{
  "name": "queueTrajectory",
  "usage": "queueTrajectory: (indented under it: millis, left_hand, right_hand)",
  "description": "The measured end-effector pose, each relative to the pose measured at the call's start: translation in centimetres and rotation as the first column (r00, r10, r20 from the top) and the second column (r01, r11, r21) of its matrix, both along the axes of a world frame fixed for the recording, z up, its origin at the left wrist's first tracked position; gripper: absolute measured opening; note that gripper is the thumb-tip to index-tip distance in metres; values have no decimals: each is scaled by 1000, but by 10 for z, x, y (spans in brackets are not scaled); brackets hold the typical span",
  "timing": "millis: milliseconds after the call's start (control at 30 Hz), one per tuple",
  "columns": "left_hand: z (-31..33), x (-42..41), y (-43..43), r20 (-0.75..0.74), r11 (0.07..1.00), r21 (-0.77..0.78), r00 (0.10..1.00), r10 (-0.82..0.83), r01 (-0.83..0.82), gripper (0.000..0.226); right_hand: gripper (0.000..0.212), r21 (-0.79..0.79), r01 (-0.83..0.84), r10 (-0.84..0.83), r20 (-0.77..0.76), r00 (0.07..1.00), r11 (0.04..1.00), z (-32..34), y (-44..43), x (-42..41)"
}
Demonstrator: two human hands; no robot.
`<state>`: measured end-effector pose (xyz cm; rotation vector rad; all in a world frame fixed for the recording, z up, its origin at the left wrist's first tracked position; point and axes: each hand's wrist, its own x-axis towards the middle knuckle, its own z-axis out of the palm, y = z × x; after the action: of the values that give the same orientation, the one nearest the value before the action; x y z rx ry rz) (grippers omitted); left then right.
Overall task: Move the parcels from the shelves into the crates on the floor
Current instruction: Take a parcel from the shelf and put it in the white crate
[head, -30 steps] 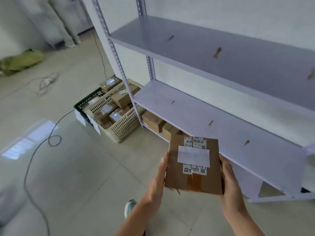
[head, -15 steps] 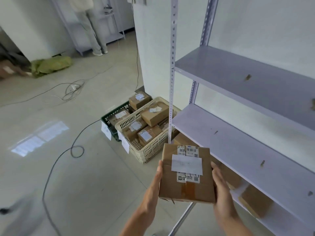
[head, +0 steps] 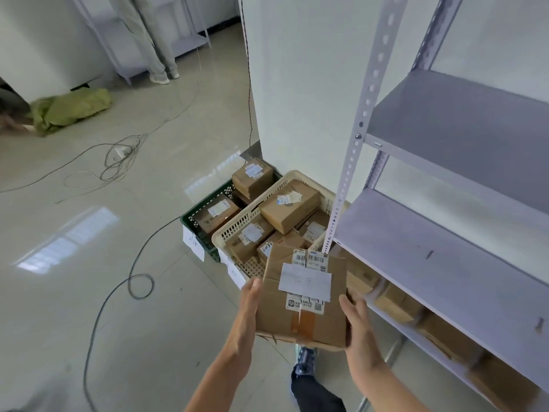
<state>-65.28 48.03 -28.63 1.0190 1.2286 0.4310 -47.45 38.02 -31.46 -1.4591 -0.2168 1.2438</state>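
I hold a flat brown cardboard parcel with white labels and barcodes between both hands. My left hand presses its left side and my right hand its right side. Just beyond it on the floor stands a cream crate holding several parcels, and behind that a dark green crate with more parcels. The grey metal shelving rises on the right, its two upper boards bare. Several parcels lie on its lowest board.
Cables snake over the shiny floor to the left, one looping near the crates. A green bag lies far left. Another person's legs stand by a far shelf. A white wall corner stands behind the crates. My shoe shows below the parcel.
I have walked toward the crates with the parcel in both hands; the crates now sit much closer, directly beyond the parcel, and the shelf post passes beside it.
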Motion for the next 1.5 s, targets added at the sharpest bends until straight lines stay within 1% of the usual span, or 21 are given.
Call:
queueTrajectory:
  millis: [133, 233, 300, 367, 400, 500, 533, 600, 633, 700, 767, 833, 900, 933, 1033, 1133, 1267, 1333, 1400, 1433, 1500]
  left_hand:
    - [-24, 7, 83, -111, 999, -42, 994, 24, -28, 79]
    - [-41, 10, 142, -137, 997, -74, 990, 20, -31, 76]
    - [-52, 17, 178, -153, 997, -69, 987, -38, 28, 67]
    - [-66, 23, 213, -156, 993, -70, 982, -105, 95, 42]
    - [-72, 29, 232, -158, 989, -69, 977, -142, 133, 35]
    - [-99, 47, 287, -158, 975, -90, 963, -217, 205, 57]
    - [-109, 52, 304, -153, 966, -115, 957, -245, 229, 52]
    - [-133, 64, 340, -150, 926, -145, 918, -368, 347, 35]
    - [-150, 69, 357, -139, 904, -146, 897, -420, 401, 35]
    - [-184, 81, 385, -144, 858, -159, 848, -510, 489, 36]
    - [-212, 101, 410, -124, 827, -172, 821, -558, 536, 47]
    - [-239, 121, 429, -128, 807, -181, 800, -586, 563, 50]
    - [-266, 138, 445, -113, 778, -180, 773, -624, 601, 33]
    - [-280, 147, 452, -109, 770, -176, 765, -634, 613, 32]
    - [-320, 178, 471, -116, 741, -166, 733, -670, 651, 44]
    - [-355, 207, 486, -105, 747, -151, 740, -664, 648, 29]
    - [-387, 243, 496, -117, 758, -164, 751, -650, 631, 31]
    - [-397, 257, 499, -121, 771, -173, 763, -635, 613, 26]
    - [-405, 269, 499, -133, 763, -173, 753, -645, 623, 24]
    - [-407, 275, 499, -141, 753, -186, 742, -656, 631, 32]
    - [-414, 286, 499, -160, 751, -220, 736, -658, 623, 68]
  right_hand:
    - [54, -52, 11, -14, -59, 998, 999, -31, 77, -2]
    - [48, -84, 21, -27, -69, 997, 996, -52, 127, -2]
    - [63, -135, 50, -61, -81, 995, 990, -67, 155, -1]
    - [80, -201, 81, -99, -84, 991, 976, -78, 183, -1]
    - [81, -223, 99, -121, -88, 989, 970, -84, 196, -1]
    - [78, -293, 161, -192, -82, 978, 942, -110, 236, 1]
    - [72, -315, 189, -226, -87, 970, 930, -119, 249, 2]
    - [60, -330, 257, -301, -90, 949, 908, -141, 275, 4]
    - [56, -340, 292, -337, -80, 938, 894, -154, 289, 6]
    - [60, -355, 358, -402, -55, 914, 864, -180, 312, 13]
    - [64, -355, 404, -444, -38, 895, 843, -209, 335, 21]
    - [64, -369, 458, -493, -1, 870, 809, -240, 355, 30]
    - [60, -387, 500, -532, 28, 846, 775, -268, 373, 42]
    - [57, -395, 518, -549, 39, 835, 759, -281, 381, 48]
    - [48, -410, 552, -587, 49, 808, 726, -314, 401, 72]
    - [44, -419, 551, -582, 62, 810, 722, -343, 415, 101]
    - [47, -420, 528, -554, 70, 830, 738, -374, 425, 140]
    - [53, -420, 512, -527, 91, 845, 749, -386, 428, 155]
    - [51, -418, 508, -510, 117, 852, 753, -396, 431, 166]
    - [50, -419, 508, -505, 127, 853, 753, -401, 432, 171]
    - [51, -426, 503, -486, 156, 860, 752, -408, 435, 177]
